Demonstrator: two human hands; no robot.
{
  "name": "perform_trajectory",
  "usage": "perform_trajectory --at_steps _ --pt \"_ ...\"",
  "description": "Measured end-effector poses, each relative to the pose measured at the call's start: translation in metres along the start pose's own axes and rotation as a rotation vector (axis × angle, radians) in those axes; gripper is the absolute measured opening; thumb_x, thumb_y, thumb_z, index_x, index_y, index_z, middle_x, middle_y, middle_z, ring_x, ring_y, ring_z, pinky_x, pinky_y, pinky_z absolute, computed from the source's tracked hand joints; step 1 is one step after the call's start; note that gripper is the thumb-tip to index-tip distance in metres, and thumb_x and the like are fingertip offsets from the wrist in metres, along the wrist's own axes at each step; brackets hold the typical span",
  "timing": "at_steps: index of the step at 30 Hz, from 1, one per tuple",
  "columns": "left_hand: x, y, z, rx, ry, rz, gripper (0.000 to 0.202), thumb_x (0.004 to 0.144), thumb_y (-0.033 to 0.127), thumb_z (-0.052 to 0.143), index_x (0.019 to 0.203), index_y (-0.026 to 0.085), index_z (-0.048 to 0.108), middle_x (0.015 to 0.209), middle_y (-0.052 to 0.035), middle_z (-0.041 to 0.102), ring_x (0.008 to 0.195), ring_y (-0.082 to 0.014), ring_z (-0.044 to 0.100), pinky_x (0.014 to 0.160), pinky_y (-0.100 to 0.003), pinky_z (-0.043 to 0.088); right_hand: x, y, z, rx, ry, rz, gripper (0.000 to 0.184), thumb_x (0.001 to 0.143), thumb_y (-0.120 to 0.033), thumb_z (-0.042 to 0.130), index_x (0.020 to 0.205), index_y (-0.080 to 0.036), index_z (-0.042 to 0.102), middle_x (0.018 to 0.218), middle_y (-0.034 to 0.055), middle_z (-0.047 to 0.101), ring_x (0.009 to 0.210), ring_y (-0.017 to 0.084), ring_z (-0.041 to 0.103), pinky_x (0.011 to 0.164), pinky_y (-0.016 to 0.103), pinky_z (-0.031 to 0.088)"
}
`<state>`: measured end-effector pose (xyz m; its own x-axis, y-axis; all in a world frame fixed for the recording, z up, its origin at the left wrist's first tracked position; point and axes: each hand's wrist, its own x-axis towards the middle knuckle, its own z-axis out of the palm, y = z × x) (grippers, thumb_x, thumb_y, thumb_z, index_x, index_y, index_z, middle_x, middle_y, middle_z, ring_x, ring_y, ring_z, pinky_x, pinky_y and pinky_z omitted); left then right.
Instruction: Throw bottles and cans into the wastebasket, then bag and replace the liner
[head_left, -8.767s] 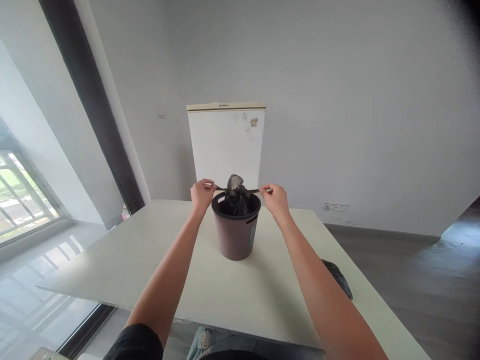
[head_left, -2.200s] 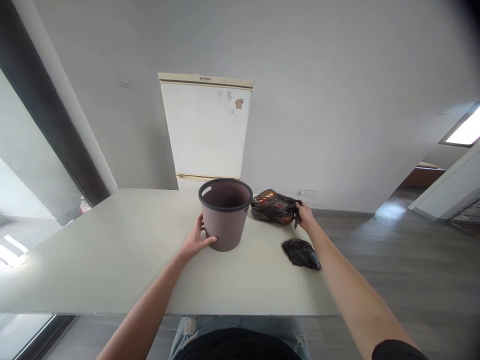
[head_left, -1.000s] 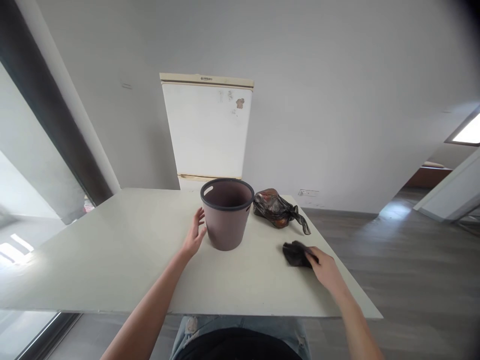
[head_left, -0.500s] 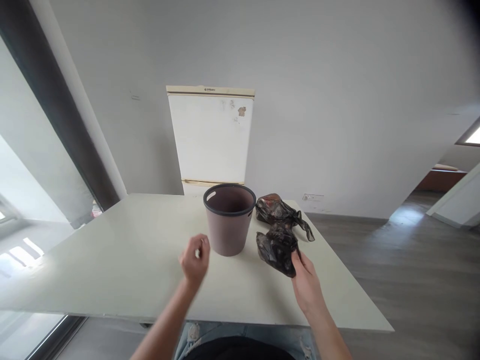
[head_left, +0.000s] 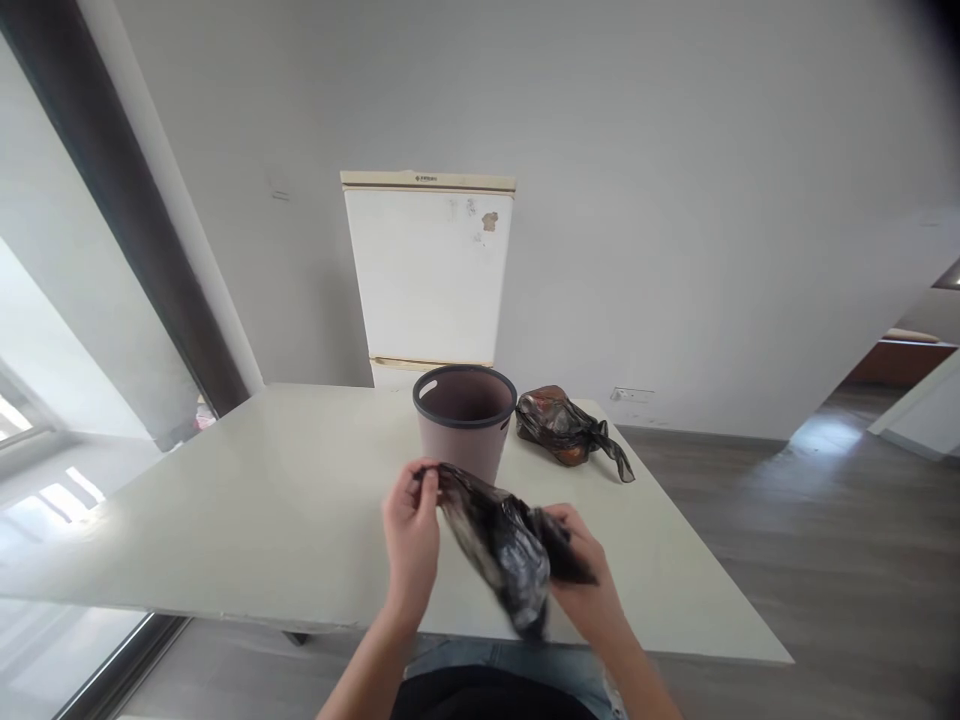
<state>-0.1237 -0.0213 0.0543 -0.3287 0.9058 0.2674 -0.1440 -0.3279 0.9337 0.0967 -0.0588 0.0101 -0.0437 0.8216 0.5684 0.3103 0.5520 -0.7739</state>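
1. The left grip [head_left: 411,530] pinches the crumpled black plastic bag [head_left: 502,545] by its edge and the right grip [head_left: 581,575] clenches its bulk, so it spreads between them.
2. The bag hangs at 6 o'clock from the round mauve plastic bin [head_left: 463,420].

Crumpled thin plastic bag [head_left: 504,545]: glossy black. Round plastic bin [head_left: 463,420]: dusty mauve, dark grey rim. Tied bag [head_left: 564,428]: black, reddish-orange patches showing through. Flat desk [head_left: 247,520]: off-white.

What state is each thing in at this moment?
Bin, upright on the table, no liner, nothing seen inside.
Loose bag, crumpled, held off the table by both hands.
Tied bag, knotted shut, lying right of the bin.
Left hand, gripping the loose bag's edge.
Right hand, gripping its other end.
Fridge, door shut.
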Motion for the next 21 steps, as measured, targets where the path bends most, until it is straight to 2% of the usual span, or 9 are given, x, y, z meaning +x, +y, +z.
perform_trajectory --at_steps 3,5,7,8,10,13,15,18,21 --pt "0.014 0.017 -0.011 0.066 0.080 0.060 0.020 0.099 0.042 0.061 0.106 0.023 0.065 0.082 0.0011 0.063 0.072 -0.0119 0.059 0.065 -0.020 0.050 -0.011 0.009 -0.001 -0.056 -0.208 0.090 0.022 0.091 -0.023 0.064 0.109 -0.025 0.077 0.110 0.0085 0.069 0.086 0.021 0.066 0.079 0.034 0.057" --pt "0.014 0.024 -0.014 0.054 0.063 0.031 0.019 0.100 0.041 0.059 0.111 0.025 0.061 0.077 0.0036 0.057 0.063 -0.0106 0.054 0.058 -0.019 0.046 -0.020 0.013 -0.001 -0.120 0.050 0.188 0.032 0.095 -0.026 0.058 0.125 -0.026 0.071 0.114 0.0100 0.068 0.087 0.022 0.066 0.082 0.038 0.058" --pt "0.008 0.027 -0.011 0.018 0.034 0.001 0.020 0.100 0.041 0.057 0.114 0.027 0.057 0.075 0.0053 0.054 0.057 -0.0095 0.050 0.053 -0.018 0.043 -0.028 0.009 0.003 -0.167 0.387 0.255 0.031 0.097 -0.032 0.058 0.125 -0.024 0.067 0.113 0.0113 0.067 0.095 0.025 0.066 0.089 0.043 0.058" --pt "0.003 0.028 -0.008 -0.002 0.016 -0.012 0.020 0.100 0.041 0.057 0.115 0.028 0.054 0.074 0.0057 0.053 0.055 -0.0092 0.049 0.051 -0.018 0.042 -0.030 0.004 0.006 -0.156 0.454 0.266 0.029 0.096 -0.035 0.060 0.123 -0.024 0.068 0.112 0.0117 0.068 0.099 0.026 0.066 0.092 0.045 0.057" --pt "-0.009 0.029 0.000 -0.037 -0.036 -0.053 0.022 0.100 0.044 0.057 0.116 0.029 0.052 0.072 0.0065 0.050 0.054 -0.0097 0.049 0.050 -0.018 0.041 -0.029 -0.012 0.016 -0.047 0.346 0.257 0.033 0.091 -0.038 0.070 0.121 -0.024 0.070 0.114 0.0123 0.069 0.102 0.028 0.067 0.092 0.043 0.059" --pt "-0.025 0.031 0.010 -0.094 -0.149 -0.134 0.026 0.100 0.048 0.057 0.118 0.030 0.052 0.068 0.0072 0.044 0.054 -0.0106 0.044 0.051 -0.019 0.039 -0.016 -0.037 0.035 0.211 -0.026 0.283 0.053 0.084 -0.039 0.081 0.133 -0.027 0.068 0.126 0.0112 0.068 0.102 0.026 0.067 0.085 0.038 0.060" --pt "-0.030 0.033 0.012 -0.096 -0.220 -0.150 0.028 0.101 0.052 0.055 0.116 0.029 0.055 0.071 0.0053 0.045 0.057 -0.0112 0.042 0.053 -0.020 0.038 -0.004 -0.044 0.043 0.322 -0.129 0.310 0.035 0.088 -0.043 0.078 0.118 -0.025 0.076 0.113 0.0087 0.072 0.098 0.024 0.066 0.085 0.036 0.058" --pt "-0.027 0.036 0.006 -0.017 -0.273 -0.123 0.037 0.103 0.059 0.050 0.114 0.026 0.059 0.078 0.0019 0.050 0.064 -0.0128 0.044 0.059 -0.022 0.040 0.013 -0.040 0.040 0.477 0.047 0.394 0.029 0.092 -0.049 0.072 0.089 -0.021 0.076 0.084 0.0040 0.069 0.083 0.020 0.062 0.078 0.031 0.053" --pt "-0.018 0.037 -0.005 0.024 -0.383 -0.118 0.040 0.099 0.058 0.059 0.123 0.026 0.059 0.072 0.0047 0.044 0.062 -0.0124 0.040 0.060 -0.022 0.036 0.024 -0.037 0.019 0.647 0.293 0.491 0.029 0.088 -0.050 0.077 0.088 -0.021 0.070 0.078 0.0010 0.065 0.072 0.017 0.057 0.067 0.027 0.049"
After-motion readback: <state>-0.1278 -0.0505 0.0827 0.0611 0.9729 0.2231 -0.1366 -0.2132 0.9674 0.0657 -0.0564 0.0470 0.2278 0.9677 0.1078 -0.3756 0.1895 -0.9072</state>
